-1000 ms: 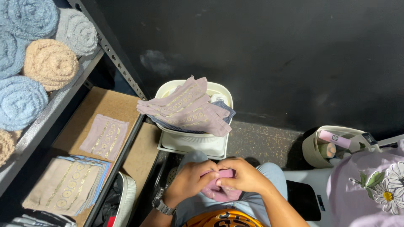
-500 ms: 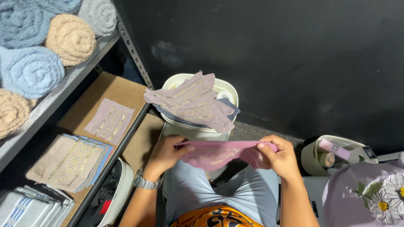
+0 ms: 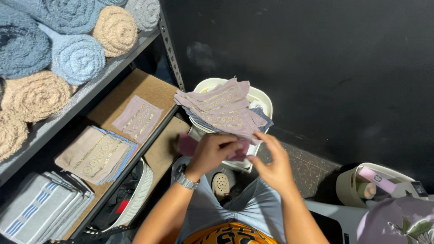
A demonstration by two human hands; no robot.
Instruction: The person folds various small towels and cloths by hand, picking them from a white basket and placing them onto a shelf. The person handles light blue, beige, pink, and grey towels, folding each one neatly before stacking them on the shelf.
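Half a second back we held the pink cloth (image 3: 190,145) stretched wide between both hands; now it is gathered small. Our left hand (image 3: 211,151) has its fingers clenched around it, above our lap and just before the white basket (image 3: 264,96) piled with mauve cloths (image 3: 221,110). Our right hand (image 3: 270,168) has let go, fingers released and spread. Folded cloths (image 3: 97,156) lie near the wooden shelf's (image 3: 144,88) front edge.

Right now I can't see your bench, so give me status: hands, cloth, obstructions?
Left hand gripping pink cloth. Right hand open, fingers beside it. Heaped white basket just beyond; nothing between hands.
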